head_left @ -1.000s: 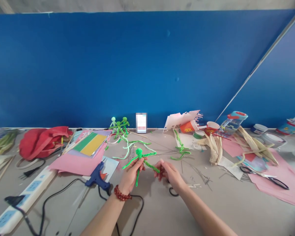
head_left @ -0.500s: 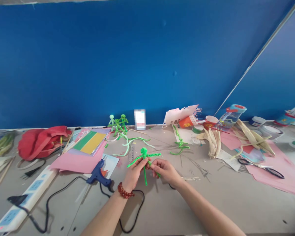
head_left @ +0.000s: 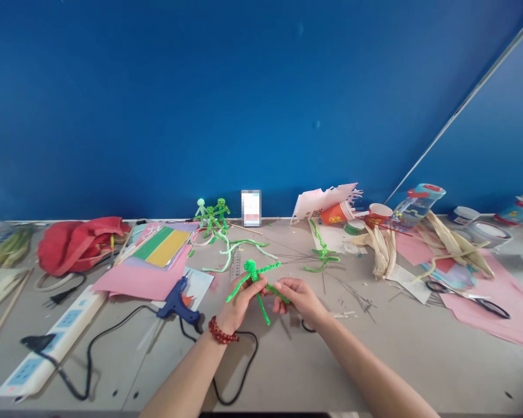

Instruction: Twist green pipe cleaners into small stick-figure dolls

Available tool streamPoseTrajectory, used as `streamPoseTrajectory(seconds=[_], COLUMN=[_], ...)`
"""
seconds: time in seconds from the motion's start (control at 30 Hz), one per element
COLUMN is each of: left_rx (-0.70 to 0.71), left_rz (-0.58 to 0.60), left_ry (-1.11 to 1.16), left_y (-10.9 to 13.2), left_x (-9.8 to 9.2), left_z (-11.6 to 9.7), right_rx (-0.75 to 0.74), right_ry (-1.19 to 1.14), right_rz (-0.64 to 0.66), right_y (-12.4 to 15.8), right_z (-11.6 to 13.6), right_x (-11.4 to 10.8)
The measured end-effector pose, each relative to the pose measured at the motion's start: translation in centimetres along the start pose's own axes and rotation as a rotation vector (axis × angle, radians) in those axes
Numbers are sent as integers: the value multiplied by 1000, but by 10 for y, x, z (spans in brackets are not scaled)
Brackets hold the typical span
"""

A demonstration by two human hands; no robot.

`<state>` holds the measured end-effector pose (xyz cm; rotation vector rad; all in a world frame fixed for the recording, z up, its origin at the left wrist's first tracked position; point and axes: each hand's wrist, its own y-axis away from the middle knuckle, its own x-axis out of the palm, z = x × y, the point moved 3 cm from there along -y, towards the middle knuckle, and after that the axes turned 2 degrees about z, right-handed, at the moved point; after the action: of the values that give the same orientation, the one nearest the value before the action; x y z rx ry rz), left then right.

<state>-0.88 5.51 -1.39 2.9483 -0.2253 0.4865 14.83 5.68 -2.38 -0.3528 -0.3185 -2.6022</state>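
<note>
Between my hands is a bright green pipe-cleaner figure [head_left: 250, 267] with a coiled round head and thin limbs, tilted to the left. My left hand [head_left: 242, 301], with a red bead bracelet [head_left: 221, 332] at the wrist, grips it at the body. My right hand [head_left: 300, 299] pinches a lower limb at the right. One twisted arm points right, another limb bends down to the left, and a straight leg hangs below. Behind the hands, loose pipe cleaners [head_left: 230, 249] lie over a ruler [head_left: 235, 266]. Several finished-looking pipe-cleaner figures [head_left: 221, 210] stand by the wall.
To the left are a blue glue gun [head_left: 181, 303], its black cord, a power strip [head_left: 54, 342], pink paper [head_left: 143, 281] and a red cloth bag [head_left: 78, 244]. At right lie another green pipe-cleaner piece [head_left: 323, 253], thin wires [head_left: 355, 293], dried husks [head_left: 383, 252], scissors [head_left: 470, 295] and paper cups [head_left: 337, 213].
The figure has tilted further to the left in my hands, its leg swinging to the right. My right hand has shifted slightly right along the lower limb. The camera view has moved a little.
</note>
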Motion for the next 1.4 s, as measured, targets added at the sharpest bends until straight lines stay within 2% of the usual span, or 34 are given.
streamPoseTrajectory(seconds=[0.13,0.33,0.47,0.6,0.73,0.83,0.93,0.97,1.07,1.1,1.17,1.27,1.4], left_rx=[-17,-29,-19,-21,22,46,66,73,71,66,66,95,117], left_rz=[-39,-39,-146,-128,-94,-128,-181,-182,-157,-145,-126,-112,-129], left_ry=[75,132,113,84,96,163,246,264,288,288,278,256,275], left_y=[-1,-1,0,1,3,3,3,3,3,3,3,2,-1], left_x=[0,4,0,2,5,3,0,0,1,2,3,2,-1], left_z=[1,-2,-3,2,3,0,-4,-5,-5,-5,-4,-4,-3], right_rx=[-36,-92,-105,-104,-133,-184,-197,-204,-219,-222,-214,-202,-226], right_ry=[27,45,50,92,109,183,367,481,1115,1198,1297,1419,1496], right_rz=[-9,-75,-68,-77,-173,-257,-277,-244,-173,-183,-192,-138,-108], right_y=[-2,-4,-4,-3,-3,-6,-19,-27,-61,-74,-101,-130,-139], right_z=[-2,-3,-2,-2,-2,4,22,30,56,62,66,58,52], right_x=[0,1,0,-1,-9,-20,-28,-29,-24,-23,-18,-10,-4])
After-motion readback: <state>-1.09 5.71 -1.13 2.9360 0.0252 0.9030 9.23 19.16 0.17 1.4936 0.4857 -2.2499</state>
